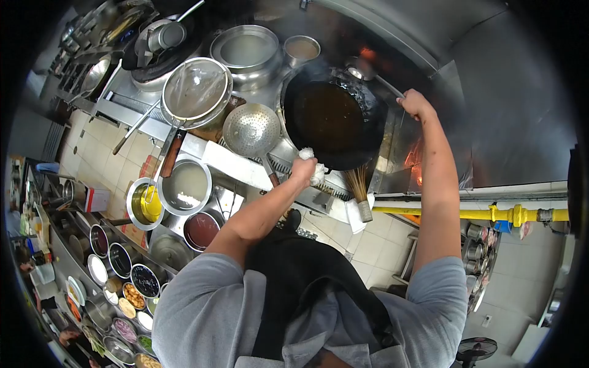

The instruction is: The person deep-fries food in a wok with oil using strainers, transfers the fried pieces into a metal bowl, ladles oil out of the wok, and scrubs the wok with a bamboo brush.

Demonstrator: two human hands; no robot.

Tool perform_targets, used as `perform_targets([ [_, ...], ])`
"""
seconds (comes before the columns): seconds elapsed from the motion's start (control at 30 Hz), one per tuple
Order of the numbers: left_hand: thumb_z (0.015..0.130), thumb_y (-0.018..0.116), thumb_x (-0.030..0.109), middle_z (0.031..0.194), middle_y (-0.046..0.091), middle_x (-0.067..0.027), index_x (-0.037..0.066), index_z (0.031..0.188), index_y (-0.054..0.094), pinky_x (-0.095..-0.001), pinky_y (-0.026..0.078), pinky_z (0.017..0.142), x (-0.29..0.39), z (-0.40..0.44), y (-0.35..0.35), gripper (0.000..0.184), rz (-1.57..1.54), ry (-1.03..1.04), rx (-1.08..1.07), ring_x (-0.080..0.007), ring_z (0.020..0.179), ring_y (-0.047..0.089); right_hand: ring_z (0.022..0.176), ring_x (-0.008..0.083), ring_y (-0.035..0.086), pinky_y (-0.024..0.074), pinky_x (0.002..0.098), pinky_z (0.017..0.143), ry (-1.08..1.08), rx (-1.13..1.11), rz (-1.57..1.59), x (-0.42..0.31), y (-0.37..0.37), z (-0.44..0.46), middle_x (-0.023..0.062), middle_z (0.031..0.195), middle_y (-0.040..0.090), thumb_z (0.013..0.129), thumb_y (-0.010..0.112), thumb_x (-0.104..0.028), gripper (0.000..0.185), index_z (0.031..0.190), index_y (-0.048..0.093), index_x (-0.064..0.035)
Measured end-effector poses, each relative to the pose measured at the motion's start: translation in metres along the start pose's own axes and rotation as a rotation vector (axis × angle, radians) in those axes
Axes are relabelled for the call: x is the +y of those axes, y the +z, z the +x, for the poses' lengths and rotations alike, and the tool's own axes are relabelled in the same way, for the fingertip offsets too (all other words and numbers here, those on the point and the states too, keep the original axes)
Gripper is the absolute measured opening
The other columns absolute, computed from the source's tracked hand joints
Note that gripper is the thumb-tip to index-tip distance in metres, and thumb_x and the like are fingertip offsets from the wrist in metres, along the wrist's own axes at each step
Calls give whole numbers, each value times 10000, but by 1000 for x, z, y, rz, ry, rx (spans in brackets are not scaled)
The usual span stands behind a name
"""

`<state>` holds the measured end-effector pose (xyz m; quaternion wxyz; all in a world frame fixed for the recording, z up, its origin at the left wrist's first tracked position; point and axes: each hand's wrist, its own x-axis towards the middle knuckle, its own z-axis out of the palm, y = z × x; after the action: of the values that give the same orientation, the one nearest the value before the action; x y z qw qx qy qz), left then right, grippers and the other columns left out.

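A large black wok (374, 116) sits on the range with dark brown liquid (325, 113) in it. My left hand (302, 169) is closed on a bunched white cloth (318, 175) at the wok's near-left rim. Whether the fingers also grip the rim or a handle under the cloth is hidden. My right hand (418, 104) is wrapped round the long handle of a ladle (359, 69), whose bowl is at the wok's far rim. Left of the wok lies a perforated skimmer (251, 130), its handle close to my left forearm. A bamboo wok brush (359, 190) leans at the wok's near edge.
Flames (414, 161) glow right of the wok. A wide metal pot (244, 49) and a small bowl (302, 49) stand behind. At left are a fine mesh strainer (195, 91), a basin of cloudy liquid (185, 185) and several ingredient containers. A yellow pipe (485, 214) runs right.
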<state>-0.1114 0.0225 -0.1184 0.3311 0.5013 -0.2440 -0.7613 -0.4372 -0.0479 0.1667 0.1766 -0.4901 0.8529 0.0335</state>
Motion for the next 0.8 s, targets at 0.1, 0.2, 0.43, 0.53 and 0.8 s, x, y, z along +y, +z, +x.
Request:
perform_targets([
  [0.1,816,644,33,973,671,-184,-118,1055,617,-406,534,648,-8,-2,-6,284,40,0,18,-266,793,681,348,212,467,378,387,351,-3,-118,-43,-7,-16,12,101,506,492,987,610,-283,366,819,581,40],
  [0.2,820,641,23,978,673,-186,-117,1060,618,-403,535,646,2,-24,-7,279,23,-17,60,-265,785,682,364,174,451,353,358,340,-13,-189,-21,-13,-34,13,71,544,493,989,612,-291,342,854,580,22],
  [0.43,852,595,30,863,639,-148,-84,1008,604,-442,539,553,7,-54,-18,193,-104,-16,26,-273,702,674,381,112,412,314,306,338,14,-234,-50,-50,-75,-10,21,580,486,971,641,-298,267,916,577,-45],
  [0.53,873,581,46,863,636,-142,-71,1013,604,-439,519,539,21,-71,-22,184,-93,72,-16,-260,664,653,381,102,400,296,295,349,23,-217,-104,-77,-98,-34,8,574,475,959,660,-331,285,875,550,-82],
  [0.8,911,569,67,816,639,-121,-66,1037,580,-442,520,529,84,-119,-36,184,-252,13,-68,-267,645,652,364,117,391,287,312,348,-82,-134,-214,-133,-143,-68,12,552,464,963,647,-434,394,832,564,-71],
])
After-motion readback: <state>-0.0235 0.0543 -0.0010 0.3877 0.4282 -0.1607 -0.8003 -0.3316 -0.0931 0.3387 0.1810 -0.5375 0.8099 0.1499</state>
